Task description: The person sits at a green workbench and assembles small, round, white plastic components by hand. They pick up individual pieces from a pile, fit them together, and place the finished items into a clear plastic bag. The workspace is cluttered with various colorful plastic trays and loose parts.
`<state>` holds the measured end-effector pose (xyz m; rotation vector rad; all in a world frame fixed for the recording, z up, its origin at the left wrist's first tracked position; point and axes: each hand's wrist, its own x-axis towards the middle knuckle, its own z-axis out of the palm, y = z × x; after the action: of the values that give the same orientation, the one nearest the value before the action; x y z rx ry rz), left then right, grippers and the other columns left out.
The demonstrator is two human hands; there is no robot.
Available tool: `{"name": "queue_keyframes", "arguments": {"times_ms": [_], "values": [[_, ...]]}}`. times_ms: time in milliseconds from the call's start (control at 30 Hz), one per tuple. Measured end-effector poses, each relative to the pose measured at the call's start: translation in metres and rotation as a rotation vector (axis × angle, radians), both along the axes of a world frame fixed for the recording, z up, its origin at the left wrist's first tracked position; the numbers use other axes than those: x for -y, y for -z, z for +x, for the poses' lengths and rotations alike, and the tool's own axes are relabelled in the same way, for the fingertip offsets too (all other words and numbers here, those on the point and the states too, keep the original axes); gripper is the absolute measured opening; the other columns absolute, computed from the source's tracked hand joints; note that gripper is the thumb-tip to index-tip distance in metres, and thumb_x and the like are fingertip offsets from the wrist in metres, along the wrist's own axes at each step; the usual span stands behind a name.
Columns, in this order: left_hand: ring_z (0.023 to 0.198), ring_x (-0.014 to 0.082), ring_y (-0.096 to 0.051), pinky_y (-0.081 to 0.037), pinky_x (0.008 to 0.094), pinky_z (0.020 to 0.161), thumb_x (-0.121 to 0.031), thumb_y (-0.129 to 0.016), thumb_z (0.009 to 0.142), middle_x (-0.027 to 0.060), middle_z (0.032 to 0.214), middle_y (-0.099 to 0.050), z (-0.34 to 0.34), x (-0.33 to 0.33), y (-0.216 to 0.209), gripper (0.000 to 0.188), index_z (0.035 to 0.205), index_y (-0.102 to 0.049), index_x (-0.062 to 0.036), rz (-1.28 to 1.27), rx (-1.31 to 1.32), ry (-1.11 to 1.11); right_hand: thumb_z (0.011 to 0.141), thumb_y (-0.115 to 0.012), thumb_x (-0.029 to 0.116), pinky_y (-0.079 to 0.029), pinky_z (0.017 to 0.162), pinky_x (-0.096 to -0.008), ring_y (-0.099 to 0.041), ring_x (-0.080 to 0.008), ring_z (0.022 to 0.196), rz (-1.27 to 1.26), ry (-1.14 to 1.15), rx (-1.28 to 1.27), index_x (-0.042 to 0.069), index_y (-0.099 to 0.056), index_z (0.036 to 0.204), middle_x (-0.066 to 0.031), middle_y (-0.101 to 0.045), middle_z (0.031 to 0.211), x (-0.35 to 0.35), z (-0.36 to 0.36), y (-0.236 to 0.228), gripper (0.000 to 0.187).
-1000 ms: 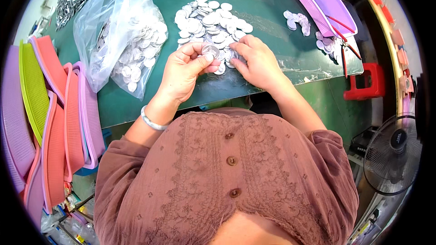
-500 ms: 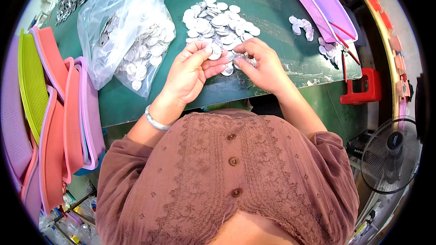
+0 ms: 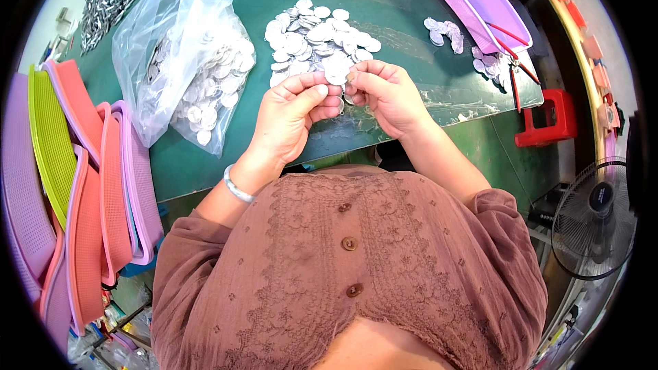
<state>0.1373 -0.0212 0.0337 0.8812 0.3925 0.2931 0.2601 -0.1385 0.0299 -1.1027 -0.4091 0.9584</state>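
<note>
Over the near part of the green table (image 3: 411,120), both hands meet at a round silver disc (image 3: 336,68). My left hand (image 3: 291,111) pinches its left side between thumb and fingers. From the right, my right hand (image 3: 389,99) grips the opposite edge with thumb and forefinger. Below the disc, between the fingertips, a small part of another metal piece shows, too hidden to name. Just beyond my hands lies a heap of similar silver discs (image 3: 312,35). A clear plastic bag (image 3: 179,41) to the left holds many more discs.
Stacked coloured plastic baskets (image 3: 51,140) stand at the left, near a pile of metal parts (image 3: 113,0). A purple basket (image 3: 480,3), small disc groups (image 3: 445,33) and red-handled pliers (image 3: 515,62) lie at the right. Beyond are a red stool (image 3: 548,123) and a fan (image 3: 593,223).
My right hand has come up to the disc and now grips its right edge. The disc is raised slightly and faces up more fully. The whole view has shifted a little.
</note>
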Motion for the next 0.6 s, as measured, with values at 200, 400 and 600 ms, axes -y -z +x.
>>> {"name": "queue_keyframes", "arguments": {"times_ms": [200,400,600], "values": [[0.072,0.0171,-0.060,-0.051,0.0282,0.067,-0.005,-0.050,0.083,0.0130,0.086,-0.062,-0.0006,-0.0027,-0.0012,0.017,0.098,-0.056,0.0022,-0.001,-0.002,0.035,0.076,-0.058,0.010,-0.039,0.057,-0.0199,-0.050,-0.0070,0.060,-0.016,-0.020,-0.048,0.003,-0.060,0.079,-0.0009,-0.056,0.067,0.0016,0.0025,-0.0024,0.007],[0.071,0.0176,-0.061,-0.051,0.0284,0.066,-0.006,-0.052,0.083,0.0137,0.085,-0.062,-0.0015,-0.0037,-0.0001,0.015,0.096,-0.057,0.0012,0.001,-0.010,0.043,0.078,-0.056,0.007,-0.039,0.058,-0.0206,-0.052,-0.0085,0.063,-0.016,-0.060,0.013,0.002,-0.058,0.082,-0.0025,-0.057,0.070,0.0037,0.0047,-0.0048,0.007],[0.070,0.0174,-0.061,-0.052,0.0284,0.065,-0.007,-0.052,0.083,0.0135,0.084,-0.062,-0.0011,-0.0022,-0.0017,0.015,0.095,-0.057,0.0007,0.032,-0.058,0.043,0.075,-0.058,0.008,-0.039,0.058,-0.0194,-0.051,-0.0063,0.063,-0.065,-0.057,0.188,0.002,-0.059,0.080,-0.0008,-0.057,0.071,0.0040,0.0038,-0.0098,0.008]]}}
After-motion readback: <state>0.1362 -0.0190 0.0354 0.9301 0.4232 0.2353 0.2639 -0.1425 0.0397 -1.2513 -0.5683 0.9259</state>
